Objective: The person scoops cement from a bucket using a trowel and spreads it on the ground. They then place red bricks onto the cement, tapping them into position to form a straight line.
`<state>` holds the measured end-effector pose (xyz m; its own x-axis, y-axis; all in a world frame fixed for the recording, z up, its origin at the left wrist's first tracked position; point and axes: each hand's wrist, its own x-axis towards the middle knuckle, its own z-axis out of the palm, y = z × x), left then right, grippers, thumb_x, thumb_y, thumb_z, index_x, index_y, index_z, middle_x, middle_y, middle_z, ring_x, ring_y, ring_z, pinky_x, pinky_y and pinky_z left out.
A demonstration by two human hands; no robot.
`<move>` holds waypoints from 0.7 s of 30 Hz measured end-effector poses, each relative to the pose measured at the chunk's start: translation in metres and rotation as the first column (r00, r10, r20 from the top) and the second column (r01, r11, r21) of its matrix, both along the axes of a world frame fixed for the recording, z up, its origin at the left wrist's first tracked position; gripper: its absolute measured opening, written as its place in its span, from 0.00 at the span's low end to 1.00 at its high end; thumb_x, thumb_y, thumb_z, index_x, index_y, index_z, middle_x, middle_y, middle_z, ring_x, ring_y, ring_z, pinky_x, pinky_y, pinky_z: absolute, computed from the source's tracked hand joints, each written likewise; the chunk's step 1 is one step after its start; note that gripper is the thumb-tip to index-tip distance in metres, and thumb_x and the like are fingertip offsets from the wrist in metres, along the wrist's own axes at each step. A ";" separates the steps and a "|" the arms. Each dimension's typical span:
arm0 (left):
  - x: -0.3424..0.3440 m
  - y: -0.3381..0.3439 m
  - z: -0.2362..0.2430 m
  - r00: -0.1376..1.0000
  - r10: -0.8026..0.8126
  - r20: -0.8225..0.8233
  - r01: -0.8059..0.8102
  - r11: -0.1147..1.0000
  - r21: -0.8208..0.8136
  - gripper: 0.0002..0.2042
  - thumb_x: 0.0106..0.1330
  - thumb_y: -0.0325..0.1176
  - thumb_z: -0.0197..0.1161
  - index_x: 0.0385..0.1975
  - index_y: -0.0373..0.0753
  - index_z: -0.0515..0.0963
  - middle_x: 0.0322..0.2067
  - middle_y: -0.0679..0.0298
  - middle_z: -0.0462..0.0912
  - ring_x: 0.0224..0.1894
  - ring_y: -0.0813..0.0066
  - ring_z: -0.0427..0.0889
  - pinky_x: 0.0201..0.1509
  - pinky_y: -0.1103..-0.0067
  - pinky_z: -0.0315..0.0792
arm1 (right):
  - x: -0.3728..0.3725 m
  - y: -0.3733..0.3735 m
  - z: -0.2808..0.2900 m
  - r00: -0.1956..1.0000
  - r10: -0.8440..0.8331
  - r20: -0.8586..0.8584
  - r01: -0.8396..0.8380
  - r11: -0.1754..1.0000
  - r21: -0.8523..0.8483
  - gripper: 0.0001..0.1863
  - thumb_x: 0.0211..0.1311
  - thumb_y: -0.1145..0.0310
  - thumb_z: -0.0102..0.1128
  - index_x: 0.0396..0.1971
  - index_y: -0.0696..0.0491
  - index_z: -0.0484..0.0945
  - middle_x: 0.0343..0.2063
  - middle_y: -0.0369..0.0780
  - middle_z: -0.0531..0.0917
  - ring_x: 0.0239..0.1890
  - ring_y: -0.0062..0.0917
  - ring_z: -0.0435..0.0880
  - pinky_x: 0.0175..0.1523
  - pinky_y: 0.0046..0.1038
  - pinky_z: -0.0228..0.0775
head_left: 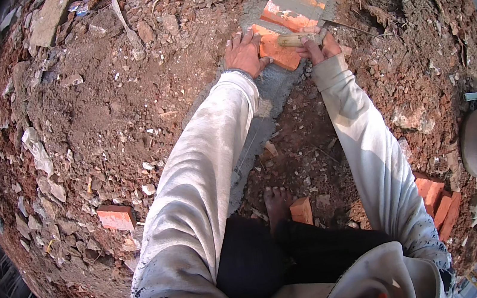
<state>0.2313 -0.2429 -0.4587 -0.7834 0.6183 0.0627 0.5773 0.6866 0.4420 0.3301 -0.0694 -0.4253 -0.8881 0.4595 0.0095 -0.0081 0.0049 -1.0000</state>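
Had the left hand (245, 56) at the left end of the orange brick (279, 53), fingers slightly spread and thumb by the near corner, probably to steady and line it up on the grey mortar (279, 83), just beside the row of bricks (288, 14). Held the trowel (291, 40) in the right hand (323, 47), fingers wrapped around the handle, with butt end over the brick and blade pointing right, likely for handy tapping; couldn't tell about fingertip contact with the brick.
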 end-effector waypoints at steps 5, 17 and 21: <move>0.096 -0.054 0.011 0.929 0.219 0.298 -0.292 0.929 0.228 0.26 0.52 0.37 0.65 0.52 0.36 0.72 0.45 0.53 0.75 0.50 0.55 0.71 0.56 0.65 0.66 | 0.008 -0.009 -0.034 0.977 0.086 0.194 -0.098 0.994 0.052 0.19 0.65 0.67 0.55 0.53 0.59 0.67 0.43 0.43 0.80 0.38 0.24 0.83 0.41 0.21 0.76; 0.224 -0.071 0.028 0.884 0.393 0.253 -0.388 0.919 -0.069 0.27 0.47 0.38 0.60 0.48 0.31 0.71 0.40 0.57 0.73 0.48 0.63 0.69 0.54 0.64 0.57 | -0.019 0.168 -0.062 0.903 0.143 0.404 -0.232 0.956 0.181 0.28 0.67 0.57 0.54 0.55 0.67 0.66 0.50 0.56 0.76 0.52 0.38 0.79 0.58 0.34 0.73; 0.230 -0.081 0.044 0.898 0.372 0.233 -0.393 0.918 0.050 0.25 0.48 0.35 0.60 0.48 0.30 0.72 0.43 0.56 0.71 0.50 0.61 0.69 0.56 0.64 0.57 | -0.022 0.173 -0.056 0.914 0.134 0.384 -0.207 0.966 0.155 0.28 0.67 0.57 0.53 0.55 0.67 0.66 0.51 0.57 0.75 0.52 0.39 0.78 0.58 0.34 0.72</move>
<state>0.4611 -0.3236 -0.4151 -0.9591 0.2679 -0.0912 0.1624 0.7849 0.5979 0.3085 0.1035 -0.4817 -0.9099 0.3226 -0.2610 0.3413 0.2243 -0.9128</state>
